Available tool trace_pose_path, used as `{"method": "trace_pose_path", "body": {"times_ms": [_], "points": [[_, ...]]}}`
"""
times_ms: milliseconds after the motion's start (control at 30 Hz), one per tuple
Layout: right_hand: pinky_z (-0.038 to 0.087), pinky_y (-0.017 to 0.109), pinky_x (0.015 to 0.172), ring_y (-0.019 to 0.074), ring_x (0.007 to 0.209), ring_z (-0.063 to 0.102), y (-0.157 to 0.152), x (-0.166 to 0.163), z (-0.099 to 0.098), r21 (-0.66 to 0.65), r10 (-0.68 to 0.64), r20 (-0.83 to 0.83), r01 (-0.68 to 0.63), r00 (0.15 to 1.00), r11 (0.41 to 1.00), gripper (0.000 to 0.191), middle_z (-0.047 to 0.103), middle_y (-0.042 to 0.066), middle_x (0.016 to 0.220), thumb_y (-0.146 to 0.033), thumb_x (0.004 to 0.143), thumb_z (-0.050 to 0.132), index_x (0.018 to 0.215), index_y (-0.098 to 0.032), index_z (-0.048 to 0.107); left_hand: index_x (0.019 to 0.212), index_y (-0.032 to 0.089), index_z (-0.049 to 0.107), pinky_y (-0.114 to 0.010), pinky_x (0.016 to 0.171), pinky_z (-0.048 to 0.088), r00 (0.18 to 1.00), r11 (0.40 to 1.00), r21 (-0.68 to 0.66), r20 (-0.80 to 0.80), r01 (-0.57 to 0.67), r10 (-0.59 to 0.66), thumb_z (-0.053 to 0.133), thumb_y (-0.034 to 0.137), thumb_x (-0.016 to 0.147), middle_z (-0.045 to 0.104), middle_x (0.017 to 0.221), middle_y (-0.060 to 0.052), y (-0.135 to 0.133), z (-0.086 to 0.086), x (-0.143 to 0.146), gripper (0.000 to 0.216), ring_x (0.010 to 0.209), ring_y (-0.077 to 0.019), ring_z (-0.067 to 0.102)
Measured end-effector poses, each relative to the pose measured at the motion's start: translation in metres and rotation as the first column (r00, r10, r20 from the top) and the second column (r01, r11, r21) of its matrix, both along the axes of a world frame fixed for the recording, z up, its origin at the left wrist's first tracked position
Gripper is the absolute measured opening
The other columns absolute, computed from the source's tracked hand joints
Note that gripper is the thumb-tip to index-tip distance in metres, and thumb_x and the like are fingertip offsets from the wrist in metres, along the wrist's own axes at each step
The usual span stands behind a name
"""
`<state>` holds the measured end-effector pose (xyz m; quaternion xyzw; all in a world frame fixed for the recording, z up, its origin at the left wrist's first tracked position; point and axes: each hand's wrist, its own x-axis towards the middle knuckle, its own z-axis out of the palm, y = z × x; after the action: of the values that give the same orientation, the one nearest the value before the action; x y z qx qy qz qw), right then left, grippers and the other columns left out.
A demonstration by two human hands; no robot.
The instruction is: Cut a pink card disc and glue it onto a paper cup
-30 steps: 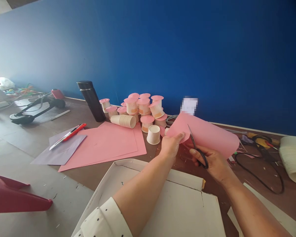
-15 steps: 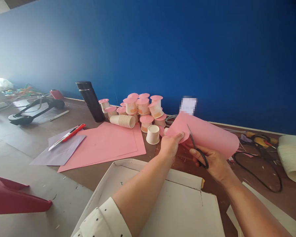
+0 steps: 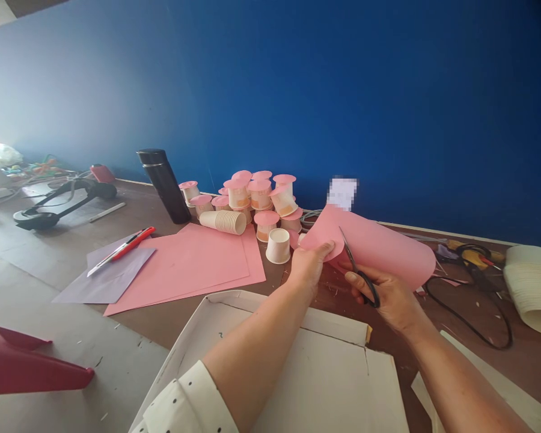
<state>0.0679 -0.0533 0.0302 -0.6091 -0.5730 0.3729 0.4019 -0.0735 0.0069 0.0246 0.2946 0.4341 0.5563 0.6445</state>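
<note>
My left hand [image 3: 307, 264] pinches the edge of a pink paper sheet [image 3: 383, 243], whose far side curls over to the right. Black-handled scissors [image 3: 365, 282] are gripped in my right hand [image 3: 390, 297], and their blades reach up into a curved cut in the sheet. Close to my left wrist, a white paper cup [image 3: 278, 246] stands upside down. Behind it, several cups topped with pink paper discs [image 3: 267, 219] are grouped and partly stacked. A nested stack of paper cups [image 3: 224, 222] lies on its side.
Flat pink sheets [image 3: 198, 264] lie left of the cups, with a red utility knife [image 3: 124, 249] on purple paper [image 3: 112, 282]. A black flask [image 3: 165, 186] stands behind. White cardboard [image 3: 329, 373] lies under my forearms; a black cable [image 3: 473, 337] and stacked bowls [image 3: 532, 291] are at right.
The whole view has shifted very slightly. Both hands, the scissors and the pink sheet keep nearly the same positions relative to one another.
</note>
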Motion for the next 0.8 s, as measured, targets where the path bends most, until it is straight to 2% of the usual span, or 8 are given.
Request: {"method": "trace_pose_path", "body": {"times_ms": [167, 433, 667, 800], "points": [[0.043, 0.027, 0.055, 0.0144, 0.053, 0.05, -0.0017, -0.0011, 0.0031, -0.001, 0.001, 0.023, -0.001, 1.0, 1.0, 0.058, 0.057, 0.0, 0.054, -0.074, 0.07, 0.069, 0.085, -0.02, 0.079, 0.089, 0.014, 0.072, -0.037, 0.079, 0.052, 1.0, 0.999, 0.043, -0.021, 0.007, -0.006, 0.077, 0.027, 0.07, 0.073, 0.084, -0.008, -0.0031, 0.0038, -0.0013, 0.024, 0.078, -0.0214, 0.068], [0.043, 0.027, 0.055, 0.0137, 0.053, 0.05, -0.0011, -0.0008, 0.0029, 0.0, 0.013, 0.025, -0.013, 1.0, 1.0, 0.056, 0.056, 0.001, 0.054, -0.076, 0.069, 0.068, 0.062, -0.02, 0.068, 0.093, 0.014, 0.073, -0.035, 0.081, 0.052, 1.0, 0.997, 0.077, -0.015, 0.007, -0.006, 0.078, 0.029, 0.069, 0.075, 0.09, -0.008, 0.0011, -0.0035, -0.001, 0.029, 0.081, -0.021, 0.068], [0.044, 0.028, 0.056, 0.0142, 0.054, 0.052, 0.0009, -0.0006, 0.0023, 0.011, 0.027, 0.003, -0.027, 1.0, 1.0, 0.053, 0.058, 0.001, 0.056, -0.073, 0.069, 0.071, 0.065, -0.021, 0.069, 0.092, 0.012, 0.073, -0.04, 0.082, 0.053, 0.996, 0.995, 0.103, -0.092, 0.01, -0.001, 0.078, 0.033, 0.071, 0.075, 0.097, -0.013, 0.0001, 0.0018, -0.0035, 0.03, 0.086, -0.0249, 0.069], [0.046, 0.028, 0.056, 0.0148, 0.056, 0.054, 0.0036, 0.0018, 0.0017, 0.026, 0.063, -0.006, -0.063, 0.998, 0.998, 0.054, 0.06, 0.002, 0.059, -0.074, 0.069, 0.07, 0.071, -0.02, 0.073, 0.088, 0.011, 0.072, -0.042, 0.084, 0.052, 0.994, 0.995, 0.1, -0.113, 0.005, 0.007, 0.08, 0.033, 0.07, 0.074, 0.094, -0.014, -0.0002, 0.005, -0.0048, 0.029, 0.085, -0.0257, 0.068]]}}
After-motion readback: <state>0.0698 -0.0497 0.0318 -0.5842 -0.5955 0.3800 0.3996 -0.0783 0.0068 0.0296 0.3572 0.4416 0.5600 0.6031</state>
